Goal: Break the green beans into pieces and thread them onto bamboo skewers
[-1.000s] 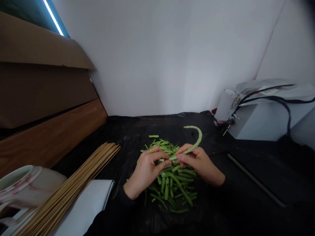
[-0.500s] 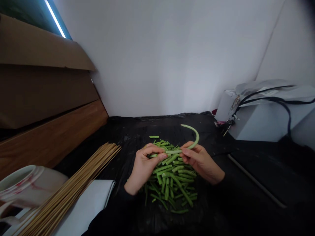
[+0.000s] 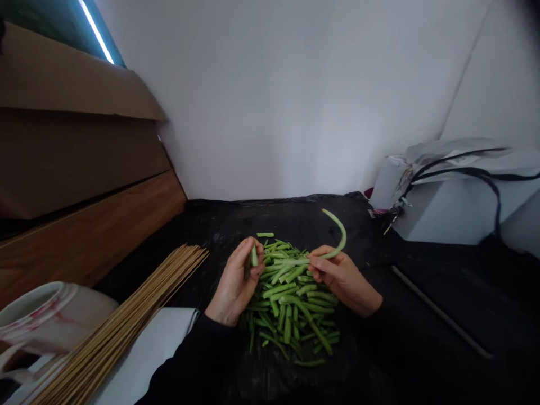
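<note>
Pinched in my right hand (image 3: 340, 277) is a long pale green bean (image 3: 342, 235); its far end curls up and back, while its other end points left over the pile. My left hand (image 3: 237, 275) is closed on a short bean piece (image 3: 254, 256) that stands nearly upright by the fingers. A gap separates the piece from the long bean. Beneath and between both hands lies a heap of green bean pieces (image 3: 289, 326) on black plastic sheeting (image 3: 219, 225). One piece (image 3: 265, 234) rests apart, just beyond the heap.
On the left lie a bundle of thin wooden sticks (image 3: 139, 306), a white folded sheet (image 3: 143, 354) and a whitish mug (image 3: 63, 318), with a cardboard box (image 3: 76, 152) behind. To the right are a pale box with black cords (image 3: 442, 202) and a dark rod (image 3: 441, 312).
A short piece has come off the long bean. My left hand has moved left with it and turned, while my right hand keeps the rest of the bean in nearly the same place.
</note>
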Tool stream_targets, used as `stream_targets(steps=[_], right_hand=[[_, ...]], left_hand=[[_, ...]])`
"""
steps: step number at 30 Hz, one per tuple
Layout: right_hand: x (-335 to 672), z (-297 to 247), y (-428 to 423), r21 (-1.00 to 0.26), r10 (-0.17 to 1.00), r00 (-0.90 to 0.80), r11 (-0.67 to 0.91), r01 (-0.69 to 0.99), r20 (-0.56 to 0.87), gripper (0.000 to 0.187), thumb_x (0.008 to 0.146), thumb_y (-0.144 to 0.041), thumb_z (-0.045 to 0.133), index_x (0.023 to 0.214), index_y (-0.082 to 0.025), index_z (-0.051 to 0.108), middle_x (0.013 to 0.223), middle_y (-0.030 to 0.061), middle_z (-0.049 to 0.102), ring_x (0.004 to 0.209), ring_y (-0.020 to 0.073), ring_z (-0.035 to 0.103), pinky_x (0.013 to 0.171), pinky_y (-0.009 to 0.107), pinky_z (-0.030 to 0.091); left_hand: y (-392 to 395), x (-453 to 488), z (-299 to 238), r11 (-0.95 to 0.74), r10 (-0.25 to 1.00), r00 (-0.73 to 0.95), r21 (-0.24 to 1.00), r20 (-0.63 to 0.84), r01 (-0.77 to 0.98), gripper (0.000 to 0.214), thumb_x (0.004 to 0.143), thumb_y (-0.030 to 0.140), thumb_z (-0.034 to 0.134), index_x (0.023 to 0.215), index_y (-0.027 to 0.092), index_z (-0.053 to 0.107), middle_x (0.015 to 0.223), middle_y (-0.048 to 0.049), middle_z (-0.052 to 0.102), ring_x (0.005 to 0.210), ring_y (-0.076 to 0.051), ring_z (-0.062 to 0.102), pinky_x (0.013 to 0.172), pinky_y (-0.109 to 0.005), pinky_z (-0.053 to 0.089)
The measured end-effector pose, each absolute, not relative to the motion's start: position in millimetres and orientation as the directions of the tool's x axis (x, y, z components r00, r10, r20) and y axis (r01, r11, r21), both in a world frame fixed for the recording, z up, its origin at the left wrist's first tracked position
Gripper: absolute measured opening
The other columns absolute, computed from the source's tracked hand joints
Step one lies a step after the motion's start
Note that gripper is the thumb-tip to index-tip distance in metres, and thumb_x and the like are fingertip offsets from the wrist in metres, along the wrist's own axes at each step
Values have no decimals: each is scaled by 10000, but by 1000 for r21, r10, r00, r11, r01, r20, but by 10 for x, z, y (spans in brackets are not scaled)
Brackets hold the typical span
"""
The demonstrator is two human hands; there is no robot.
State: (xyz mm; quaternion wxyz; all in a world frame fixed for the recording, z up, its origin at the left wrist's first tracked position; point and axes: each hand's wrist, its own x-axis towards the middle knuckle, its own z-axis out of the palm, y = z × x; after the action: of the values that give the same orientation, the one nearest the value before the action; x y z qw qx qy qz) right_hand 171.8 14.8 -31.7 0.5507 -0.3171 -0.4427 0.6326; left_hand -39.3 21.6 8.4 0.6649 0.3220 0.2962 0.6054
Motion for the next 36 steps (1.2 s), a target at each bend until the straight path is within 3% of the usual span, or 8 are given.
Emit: stream_targets(steps=[3, 6, 11, 16, 22, 28, 32, 36], right_hand=[[1740, -295, 159, -905, 982, -166, 11, -425, 90, 203, 753, -345, 763, 851, -192, 671, 686, -13, 657, 567, 92, 542, 540, 232, 398], [1767, -256, 171, -931, 984, -98, 107, -348, 150, 242, 811, -409, 692, 937, -203, 673, 727, 6, 677, 596, 116, 562, 537, 243, 402], [1772, -234, 166, -952, 952, -96, 298, 63, 292, 204, 889, -388, 580, 972, -222, 666, 888, 44, 732, 789, 191, 633, 679, 313, 465], [1738, -328, 166, -852, 908, -125, 417, 317, 399, 63, 859, -284, 600, 878, -244, 644, 886, 27, 704, 872, 214, 636, 805, 357, 464], [1751, -355, 159, -760, 891, -188, 451, 469, 413, 176, 777, -167, 639, 931, -251, 641, 915, 32, 666, 870, 214, 632, 818, 368, 459], [1772, -219, 88, -806, 875, -204, 485, 340, 440, 146, 895, -314, 547, 942, -252, 671, 894, 37, 673, 909, 227, 597, 831, 371, 429], [1774, -157, 45, -932, 925, -199, 348, 102, 324, 192, 910, -322, 503, 1037, -260, 633, 840, 10, 657, 799, 197, 587, 764, 340, 431], [1771, -129, 18, -951, 931, -248, 215, -222, 269, 149, 868, -298, 533, 982, -236, 607, 665, -16, 608, 612, 157, 512, 618, 295, 398]], left_hand=[[208, -403, 105, 171, 980, 190, 736, -58, -655, 158, 740, 253, 659, 718, 151, 541, 687, 14, 513, 560, -63, 459, 428, -139, 319], [182, -375, 93, 133, 977, 213, 812, -12, -568, 130, 749, 273, 616, 773, 156, 568, 648, 30, 486, 471, -49, 367, 394, -154, 250], [149, -292, -6, -184, 974, 132, 983, 183, -5, 161, 744, 280, 723, 714, 160, 620, 568, 51, 494, 476, -62, 389, 466, -185, 307], [154, -275, -123, -535, 845, 289, 686, 451, 494, 69, 818, 222, 678, 803, 202, 742, 774, -36, 694, 739, -175, 620, 704, -278, 453], [130, -300, -160, -585, 806, 377, 522, 455, 621, 163, 878, 208, 610, 963, 228, 748, 814, -43, 708, 755, -187, 658, 685, -280, 474], [124, -297, -147, -593, 793, 288, 572, 536, 567, 189, 882, 246, 608, 1025, 235, 731, 951, -57, 746, 908, -216, 682, 830, -322, 514], [110, -294, -102, -549, 810, 170, 623, 562, 557, 331, 867, 293, 632, 1191, 229, 663, 1019, -54, 738, 862, -203, 679, 838, -326, 514], [103, -298, -36, -474, 868, 84, 763, 490, 439, 281, 909, 333, 564, 1104, 188, 707, 1000, -63, 736, 902, -205, 664, 834, -302, 493]])
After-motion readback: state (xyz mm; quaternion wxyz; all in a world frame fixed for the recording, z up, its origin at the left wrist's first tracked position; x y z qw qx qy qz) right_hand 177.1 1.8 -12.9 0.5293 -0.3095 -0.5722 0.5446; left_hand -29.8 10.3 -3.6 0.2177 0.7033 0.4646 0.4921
